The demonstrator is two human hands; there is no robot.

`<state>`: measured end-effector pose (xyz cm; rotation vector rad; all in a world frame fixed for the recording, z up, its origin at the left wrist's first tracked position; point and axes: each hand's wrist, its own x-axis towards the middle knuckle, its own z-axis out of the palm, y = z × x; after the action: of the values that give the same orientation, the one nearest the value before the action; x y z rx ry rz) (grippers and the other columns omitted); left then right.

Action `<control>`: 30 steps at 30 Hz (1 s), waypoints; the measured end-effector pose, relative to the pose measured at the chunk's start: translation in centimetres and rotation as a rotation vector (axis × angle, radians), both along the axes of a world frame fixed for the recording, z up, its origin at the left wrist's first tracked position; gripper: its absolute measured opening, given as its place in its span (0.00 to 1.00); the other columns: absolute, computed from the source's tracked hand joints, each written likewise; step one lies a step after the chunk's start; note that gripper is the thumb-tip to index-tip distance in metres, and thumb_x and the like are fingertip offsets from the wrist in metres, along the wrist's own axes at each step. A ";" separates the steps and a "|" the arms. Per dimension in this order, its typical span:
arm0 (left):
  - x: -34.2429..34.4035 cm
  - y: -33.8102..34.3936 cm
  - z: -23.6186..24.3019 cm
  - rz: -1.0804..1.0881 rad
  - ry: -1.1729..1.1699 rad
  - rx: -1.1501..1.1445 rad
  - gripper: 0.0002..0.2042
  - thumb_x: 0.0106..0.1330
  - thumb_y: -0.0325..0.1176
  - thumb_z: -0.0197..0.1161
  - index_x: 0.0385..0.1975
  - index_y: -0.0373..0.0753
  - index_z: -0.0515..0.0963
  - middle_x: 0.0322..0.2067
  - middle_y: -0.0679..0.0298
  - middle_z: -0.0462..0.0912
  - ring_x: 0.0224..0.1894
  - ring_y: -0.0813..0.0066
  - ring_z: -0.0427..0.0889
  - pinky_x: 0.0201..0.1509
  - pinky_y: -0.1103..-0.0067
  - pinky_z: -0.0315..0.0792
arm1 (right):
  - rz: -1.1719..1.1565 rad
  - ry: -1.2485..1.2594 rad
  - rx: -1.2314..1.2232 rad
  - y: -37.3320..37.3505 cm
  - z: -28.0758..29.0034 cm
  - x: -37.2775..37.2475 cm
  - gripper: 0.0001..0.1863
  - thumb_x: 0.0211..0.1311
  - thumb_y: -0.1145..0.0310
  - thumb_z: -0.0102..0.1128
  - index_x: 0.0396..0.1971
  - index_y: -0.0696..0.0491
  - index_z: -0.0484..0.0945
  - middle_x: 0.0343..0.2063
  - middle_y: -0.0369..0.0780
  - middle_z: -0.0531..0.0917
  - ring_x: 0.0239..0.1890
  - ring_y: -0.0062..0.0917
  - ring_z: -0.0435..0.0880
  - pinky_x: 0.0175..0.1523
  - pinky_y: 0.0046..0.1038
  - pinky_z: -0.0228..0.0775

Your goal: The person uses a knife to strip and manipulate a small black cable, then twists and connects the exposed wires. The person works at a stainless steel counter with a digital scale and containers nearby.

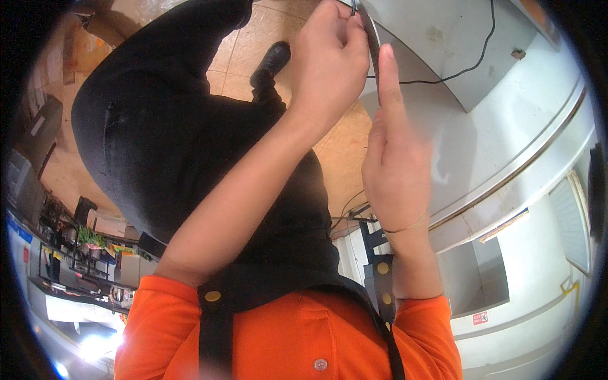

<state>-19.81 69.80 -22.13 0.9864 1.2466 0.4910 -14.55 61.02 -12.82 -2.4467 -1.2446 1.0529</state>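
Observation:
My left hand (329, 63) is at the top middle, its fingers bent and pinched together. A thin black cable (353, 7) shows at its fingertips. To its right, my right hand (399, 164) points upward with the index finger stretched out along the dark edge of a grey-white panel (437, 38). The right thumb lies beside that edge, and the other fingers are hidden. From beside the left hand, a length of black cable (418, 82) crosses the panel and curves up to the top edge.
A white curved surface (481, 164) with a raised rim spreads to the right. My black-trousered leg (145, 126) and shoe (271, 63) are above tan floor tiles (339, 158). Shelves with small goods and a green plant (88, 237) stand at far left. A bright lamp glows at lower left.

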 end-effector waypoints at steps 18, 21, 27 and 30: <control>-0.4 0.0 -0.5 -0.024 -0.050 -0.029 0.06 0.73 0.25 0.52 0.31 0.36 0.70 0.18 0.70 0.69 0.20 0.86 0.64 0.22 0.83 0.58 | -0.008 0.012 0.094 0.1 -1.7 0.1 0.38 0.63 0.81 0.47 0.73 0.41 0.55 0.41 0.53 0.78 0.30 0.49 0.79 0.36 0.43 0.70; -0.4 0.1 -0.6 -0.029 -0.048 -0.041 0.06 0.73 0.25 0.52 0.31 0.36 0.70 0.18 0.70 0.69 0.20 0.86 0.64 0.22 0.83 0.58 | -0.033 0.033 0.033 0.1 -1.7 0.3 0.35 0.67 0.80 0.43 0.73 0.41 0.55 0.49 0.51 0.78 0.29 0.43 0.78 0.38 0.33 0.71; -0.5 0.2 -0.4 -0.042 -0.054 -0.032 0.06 0.74 0.26 0.52 0.31 0.36 0.70 0.18 0.70 0.68 0.20 0.86 0.64 0.22 0.82 0.58 | -0.052 0.034 0.064 -0.1 -2.2 0.4 0.41 0.60 0.81 0.50 0.74 0.39 0.54 0.30 0.55 0.80 0.29 0.52 0.79 0.35 0.48 0.70; -0.4 0.1 -0.5 -0.047 -0.029 0.010 0.07 0.74 0.26 0.52 0.31 0.36 0.70 0.18 0.69 0.68 0.20 0.85 0.63 0.23 0.81 0.59 | -0.049 0.024 0.062 0.1 -2.2 0.2 0.41 0.60 0.81 0.49 0.73 0.40 0.54 0.30 0.55 0.80 0.29 0.52 0.79 0.35 0.48 0.70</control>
<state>-20.17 69.87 -22.65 1.0115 1.1935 0.4738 -14.38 61.11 -15.06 -2.3989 -1.1851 1.0123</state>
